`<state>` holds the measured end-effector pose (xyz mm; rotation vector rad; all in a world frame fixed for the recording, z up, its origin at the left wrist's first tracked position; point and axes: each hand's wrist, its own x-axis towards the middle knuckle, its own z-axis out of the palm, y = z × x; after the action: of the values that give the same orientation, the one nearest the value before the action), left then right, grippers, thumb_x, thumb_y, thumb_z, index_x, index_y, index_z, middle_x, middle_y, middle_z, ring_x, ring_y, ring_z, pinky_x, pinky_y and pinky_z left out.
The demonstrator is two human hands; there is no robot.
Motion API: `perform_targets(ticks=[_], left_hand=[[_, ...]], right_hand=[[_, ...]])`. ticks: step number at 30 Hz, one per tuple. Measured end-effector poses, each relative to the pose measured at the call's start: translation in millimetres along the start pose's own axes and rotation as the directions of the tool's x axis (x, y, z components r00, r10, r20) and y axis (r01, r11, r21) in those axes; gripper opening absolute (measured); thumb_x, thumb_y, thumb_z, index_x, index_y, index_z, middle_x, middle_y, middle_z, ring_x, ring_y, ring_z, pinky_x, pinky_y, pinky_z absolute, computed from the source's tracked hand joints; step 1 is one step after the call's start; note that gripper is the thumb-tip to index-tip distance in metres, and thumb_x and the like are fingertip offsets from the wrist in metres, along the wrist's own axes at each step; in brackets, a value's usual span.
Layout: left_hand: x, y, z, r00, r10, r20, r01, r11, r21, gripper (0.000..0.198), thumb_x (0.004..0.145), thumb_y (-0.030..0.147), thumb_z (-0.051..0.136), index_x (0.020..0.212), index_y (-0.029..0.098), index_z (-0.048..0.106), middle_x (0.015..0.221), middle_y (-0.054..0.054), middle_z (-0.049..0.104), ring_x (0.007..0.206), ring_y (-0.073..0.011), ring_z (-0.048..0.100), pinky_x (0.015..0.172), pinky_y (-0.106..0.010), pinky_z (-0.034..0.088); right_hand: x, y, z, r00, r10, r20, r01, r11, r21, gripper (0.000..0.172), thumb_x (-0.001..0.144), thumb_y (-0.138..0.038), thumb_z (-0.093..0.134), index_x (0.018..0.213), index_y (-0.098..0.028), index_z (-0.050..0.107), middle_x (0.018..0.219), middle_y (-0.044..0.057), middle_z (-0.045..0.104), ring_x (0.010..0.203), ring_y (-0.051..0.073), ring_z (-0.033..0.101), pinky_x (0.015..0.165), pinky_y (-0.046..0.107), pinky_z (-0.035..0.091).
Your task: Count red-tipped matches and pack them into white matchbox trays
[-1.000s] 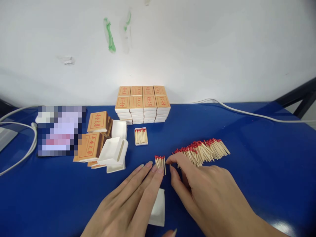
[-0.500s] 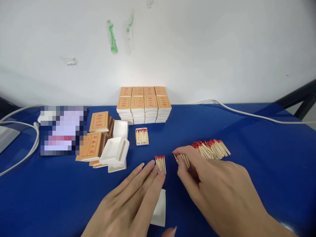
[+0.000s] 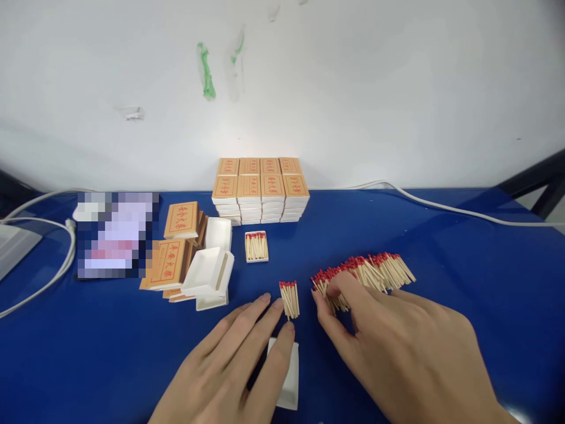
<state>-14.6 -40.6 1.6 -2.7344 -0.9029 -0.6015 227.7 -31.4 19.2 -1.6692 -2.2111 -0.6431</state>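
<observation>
The matches (image 3: 368,271) lie heaped well in from the worktop's (image 3: 463,253) back edge, the right hand (image 3: 401,347) curled over their left end, thumb and forefinger crooked; whether it grips any, I cannot tell. The left hand (image 3: 229,362) is loosely spread, apparently holding nothing, beside a small bunch (image 3: 290,300). They look light, stiff and snappable, best pinched by the wooden sticks (image 3: 399,274).

The tabletop (image 3: 348,227) offers a way through between two obstacles, the matchbox stack (image 3: 261,191) and match pile (image 3: 368,272)
</observation>
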Motion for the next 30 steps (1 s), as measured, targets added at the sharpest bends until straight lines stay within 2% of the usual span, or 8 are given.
perform_targets(ticks=[9, 21, 30], left_hand=[[4.8, -1.5, -0.3, 1.0, 0.0, 0.008, 0.0, 1.0, 0.008, 0.049, 0.112, 0.048, 0.055, 0.14, 0.013, 0.073, 0.145, -0.012, 0.078, 0.134, -0.0306, 0.077, 0.102, -0.042, 0.069], [4.7, 0.9, 1.5, 1.0, -0.018, -0.014, 0.018, 1.0, 0.013, 0.048, 0.109, 0.045, 0.059, 0.141, 0.012, 0.074, 0.146, -0.011, 0.079, 0.135, -0.0296, 0.077, 0.105, -0.04, 0.068], [2.7, 0.2, 2.3, 1.0, -0.018, -0.009, 0.018, 1.0, 0.013, 0.047, 0.108, 0.043, 0.062, 0.142, 0.013, 0.072, 0.147, -0.01, 0.077, 0.136, -0.0304, 0.077, 0.104, -0.042, 0.069]], right_hand=[[-1.9, 1.8, 2.2, 0.999, -0.015, 0.044, 0.012, 0.998, 0.055, 0.038, 0.111, -0.022, 0.042, 0.081, -0.028, 0.065, 0.048, -0.004, 0.058, 0.035, 0.024, 0.059, 0.045, 0.036, 0.028], [-3.4, 3.5, 2.9, 0.998, -0.044, 0.042, 0.04, 0.994, 0.097, 0.04, 0.113, -0.022, 0.042, 0.082, -0.028, 0.066, 0.051, -0.004, 0.06, 0.038, 0.024, 0.06, 0.048, 0.037, 0.03], [-5.2, 2.3, -1.2, 0.999, -0.031, 0.043, 0.029, 0.998, 0.063, 0.042, 0.113, -0.02, 0.042, 0.081, -0.026, 0.069, 0.051, -0.002, 0.06, 0.038, 0.024, 0.06, 0.048, 0.038, 0.032]])
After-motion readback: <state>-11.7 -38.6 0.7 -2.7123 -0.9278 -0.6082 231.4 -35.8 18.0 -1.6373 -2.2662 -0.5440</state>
